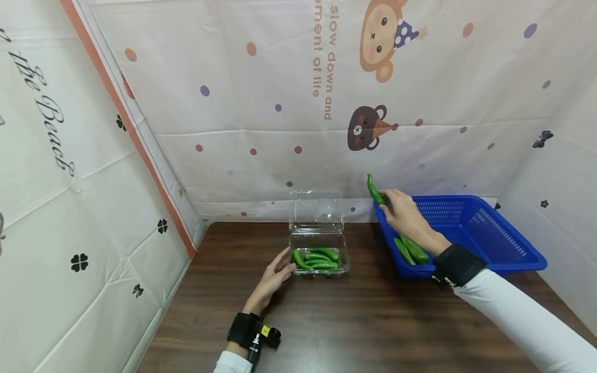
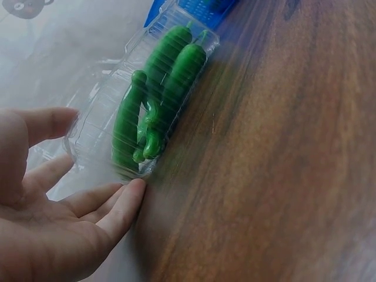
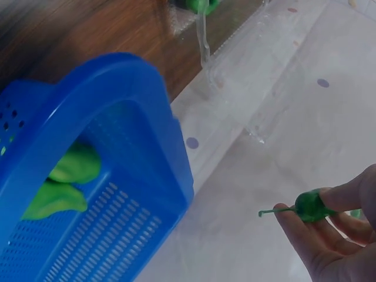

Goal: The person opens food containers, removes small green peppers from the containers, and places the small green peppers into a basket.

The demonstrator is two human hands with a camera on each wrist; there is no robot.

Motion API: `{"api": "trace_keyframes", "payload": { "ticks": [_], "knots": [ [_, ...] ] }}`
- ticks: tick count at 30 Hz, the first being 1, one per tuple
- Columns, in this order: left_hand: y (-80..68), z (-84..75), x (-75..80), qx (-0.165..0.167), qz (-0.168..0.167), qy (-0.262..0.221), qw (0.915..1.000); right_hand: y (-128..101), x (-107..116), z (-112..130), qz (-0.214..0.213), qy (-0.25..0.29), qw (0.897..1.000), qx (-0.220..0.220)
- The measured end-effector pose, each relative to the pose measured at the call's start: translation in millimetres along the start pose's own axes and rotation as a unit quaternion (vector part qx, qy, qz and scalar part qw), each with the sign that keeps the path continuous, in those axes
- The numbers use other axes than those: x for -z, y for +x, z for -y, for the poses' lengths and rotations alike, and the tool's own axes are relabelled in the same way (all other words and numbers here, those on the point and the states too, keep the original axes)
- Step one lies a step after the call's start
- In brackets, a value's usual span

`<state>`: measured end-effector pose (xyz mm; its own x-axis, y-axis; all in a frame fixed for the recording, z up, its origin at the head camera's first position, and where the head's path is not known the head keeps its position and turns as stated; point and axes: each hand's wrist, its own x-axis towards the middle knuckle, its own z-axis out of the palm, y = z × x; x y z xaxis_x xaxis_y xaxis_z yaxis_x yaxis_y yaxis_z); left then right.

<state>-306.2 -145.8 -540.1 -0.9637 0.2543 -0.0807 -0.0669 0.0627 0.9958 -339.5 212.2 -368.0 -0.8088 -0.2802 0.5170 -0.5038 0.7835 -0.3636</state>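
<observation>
Nearest the head camera, our left hand [image 1: 272, 277] is resting on the brown wooden table [image 1: 364, 321], fingers straight and loosely spread, their tips touching the near-left corner of the clear plastic clamshell box [image 1: 319, 254]. The left wrist view is showing those fingertips [image 2: 126, 202] lying against the box wall without curling round it, so we are steadying the box, not gripping it. Inside it, just beyond the fingertips, several green chili peppers [image 1: 317, 258] are lying side by side; the hinged lid [image 1: 316, 212] is standing upright behind them.

Our right hand [image 1: 404, 213] is hanging in the air above the left rim of the blue plastic basket [image 1: 489, 235], well clear of the box. Its thumb and fingers are pinching one green chili pepper [image 1: 374, 189] near its lower end, so that the pod is sticking up and to the left of the grip. In the right wrist view the stem end of the pepper [image 3: 308, 205] is poking out from between the fingertips. Directly beneath this hand, at least two more peppers [image 1: 410, 249] are lying in the near-left corner of the basket.

We are judging the work as well advanced but unfinished: the box already holds several peppers, one is in transit, and those below the grip are waiting, with the lid not yet closed.
</observation>
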Motion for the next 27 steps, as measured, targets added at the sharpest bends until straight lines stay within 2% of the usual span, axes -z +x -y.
{"api": "trace_keyframes", "payload": {
  "ticks": [7, 20, 23, 27],
  "knots": [
    [1.9, 2.1, -0.4, 0.001, 0.004, 0.0, 1.0, -3.1, 6.1, -8.6, 0.004, -0.001, 1.0, -0.015],
    [1.1, 1.2, 0.7, 0.008, -0.003, -0.006, 0.9999, -15.0, 13.4, -25.3, 0.003, -0.009, 1.0, -0.012],
    [0.4, 1.0, 0.9, 0.002, 0.0, -0.002, 1.0, -17.2, 14.4, -28.1, 0.003, -0.013, 1.0, -0.014],
    [-0.3, 1.3, 1.1, 0.002, 0.004, 0.0, 1.0, -18.8, 15.6, -30.6, 0.006, -0.022, 0.999, -0.028]
  ]
}}
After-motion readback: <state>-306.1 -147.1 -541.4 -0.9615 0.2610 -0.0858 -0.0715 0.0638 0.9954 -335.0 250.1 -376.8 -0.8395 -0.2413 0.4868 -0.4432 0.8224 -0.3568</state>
